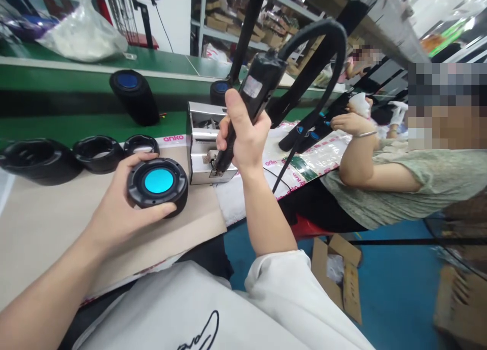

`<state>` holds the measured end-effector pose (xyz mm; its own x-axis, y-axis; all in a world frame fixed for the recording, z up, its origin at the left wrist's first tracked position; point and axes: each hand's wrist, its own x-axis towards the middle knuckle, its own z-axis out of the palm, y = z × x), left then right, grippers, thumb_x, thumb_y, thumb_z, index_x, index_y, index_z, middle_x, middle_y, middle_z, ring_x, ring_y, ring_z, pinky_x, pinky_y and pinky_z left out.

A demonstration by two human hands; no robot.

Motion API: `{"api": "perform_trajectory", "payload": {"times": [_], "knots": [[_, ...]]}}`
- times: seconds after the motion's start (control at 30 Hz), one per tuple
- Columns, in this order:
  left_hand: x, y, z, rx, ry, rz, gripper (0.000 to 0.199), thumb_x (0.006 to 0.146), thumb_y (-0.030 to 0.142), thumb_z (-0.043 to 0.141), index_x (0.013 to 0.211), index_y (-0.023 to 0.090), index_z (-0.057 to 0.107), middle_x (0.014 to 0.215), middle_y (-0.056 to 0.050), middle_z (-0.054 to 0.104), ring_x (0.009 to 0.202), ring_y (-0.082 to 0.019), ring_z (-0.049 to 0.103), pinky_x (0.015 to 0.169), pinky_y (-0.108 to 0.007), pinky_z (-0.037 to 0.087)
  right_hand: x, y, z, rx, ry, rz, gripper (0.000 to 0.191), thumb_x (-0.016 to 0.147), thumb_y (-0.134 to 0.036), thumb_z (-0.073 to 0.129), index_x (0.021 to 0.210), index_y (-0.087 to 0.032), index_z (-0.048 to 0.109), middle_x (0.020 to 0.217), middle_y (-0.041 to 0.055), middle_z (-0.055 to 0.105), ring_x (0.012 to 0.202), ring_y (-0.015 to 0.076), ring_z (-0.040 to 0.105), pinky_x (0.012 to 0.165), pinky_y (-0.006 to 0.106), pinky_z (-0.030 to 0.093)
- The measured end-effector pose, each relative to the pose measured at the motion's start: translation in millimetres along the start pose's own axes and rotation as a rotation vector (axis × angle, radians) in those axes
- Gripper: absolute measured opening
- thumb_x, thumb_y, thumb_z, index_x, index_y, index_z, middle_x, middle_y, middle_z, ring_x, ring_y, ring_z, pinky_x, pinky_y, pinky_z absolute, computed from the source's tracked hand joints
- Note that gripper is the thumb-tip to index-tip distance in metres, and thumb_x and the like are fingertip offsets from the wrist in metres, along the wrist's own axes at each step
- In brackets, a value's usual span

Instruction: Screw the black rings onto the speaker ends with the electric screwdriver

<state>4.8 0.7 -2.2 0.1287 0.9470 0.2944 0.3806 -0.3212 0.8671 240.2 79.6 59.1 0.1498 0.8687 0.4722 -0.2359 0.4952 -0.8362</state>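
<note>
black corded electric screwdriver (pixel 254 89) clenched in right hand (pixel 243 132), long axis tilted down toward silver metal bench fixture (pixel 201 142), left hand (pixel 122 198) gripping round black speaker end cap with cyan centre (pixel 158 181) to its left

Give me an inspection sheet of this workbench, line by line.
Surface: tan cardboard sheet on the bench, beside a green conveyor.
Job's things: round black speaker part with a cyan centre; corded electric screwdriver; three black rings in a row; silver metal fixture.
Clutter: white plastic bag on the green conveyor.
Grippers: left hand holds the speaker part in its fingers; right hand wraps its fingers round the screwdriver.
Cables: black cord arcs up from the screwdriver.
Surroundings: co-worker at right; shelves of cartons; open cardboard box on the blue floor.
</note>
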Motion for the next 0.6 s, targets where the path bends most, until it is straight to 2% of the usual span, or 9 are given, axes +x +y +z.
{"api": "perform_trajectory", "payload": {"times": [0.1, 0.23, 0.3, 0.4, 0.6], "knots": [[-0.3, -0.6, 0.1, 0.000, -0.003, 0.021, 0.084, 0.074, 0.045, 0.089, 0.146, 0.020, 0.054, 0.147, -0.015, 0.064, 0.131, -0.037, 0.066, 0.111, -0.052, 0.058, -1.7, -5.8, -2.6, 0.042, 0.003, 0.014, 0.055, 0.086, -0.065, 0.089, 0.077, -0.022, 0.055, 0.056, -0.0060, 0.055, 0.037, 0.0115, 0.048, 0.033, 0.026, 0.036], [-0.4, -1.8, 0.8, 0.003, -0.009, 0.037, 0.085, 0.074, 0.045, 0.090, 0.147, 0.022, 0.053, 0.147, -0.013, 0.064, 0.131, -0.036, 0.066, 0.110, -0.050, 0.058, -0.7, -14.7, 1.1, 0.054, 0.089, -0.149, 0.050, 0.090, -0.062, 0.086, 0.080, -0.023, 0.056, 0.057, -0.0066, 0.055, 0.039, 0.0112, 0.049, 0.035, 0.026, 0.035], [-0.4, -2.5, 1.2, 0.005, -0.005, 0.034, 0.085, 0.074, 0.045, 0.090, 0.148, 0.022, 0.053, 0.148, -0.013, 0.064, 0.132, -0.036, 0.066, 0.111, -0.051, 0.057, 0.8, -14.6, 4.3, 0.015, 0.098, -0.168, 0.052, 0.086, -0.063, 0.089, 0.080, -0.023, 0.056, 0.059, -0.0066, 0.056, 0.040, 0.0107, 0.050, 0.036, 0.026, 0.037], [-0.5, -3.3, 1.5, 0.013, 0.000, 0.035, 0.084, 0.074, 0.046, 0.090, 0.147, 0.023, 0.054, 0.148, -0.013, 0.064, 0.132, -0.036, 0.066, 0.110, -0.052, 0.058, 1.8, -6.9, 6.1, -0.026, 0.088, -0.099, 0.054, 0.083, -0.064, 0.091, 0.081, -0.023, 0.056, 0.058, -0.0068, 0.055, 0.041, 0.0104, 0.049, 0.038, 0.026, 0.038], [-0.8, -4.8, 1.6, 0.012, 0.001, 0.028, 0.086, 0.074, 0.048, 0.090, 0.148, 0.024, 0.054, 0.146, -0.013, 0.065, 0.131, -0.037, 0.067, 0.110, -0.054, 0.059, -8.0, 6.8, -2.3, -0.020, -0.029, 0.042, 0.051, 0.087, -0.059, 0.090, 0.080, -0.022, 0.055, 0.056, -0.0066, 0.055, 0.039, 0.0114, 0.049, 0.035, 0.025, 0.036]]}}
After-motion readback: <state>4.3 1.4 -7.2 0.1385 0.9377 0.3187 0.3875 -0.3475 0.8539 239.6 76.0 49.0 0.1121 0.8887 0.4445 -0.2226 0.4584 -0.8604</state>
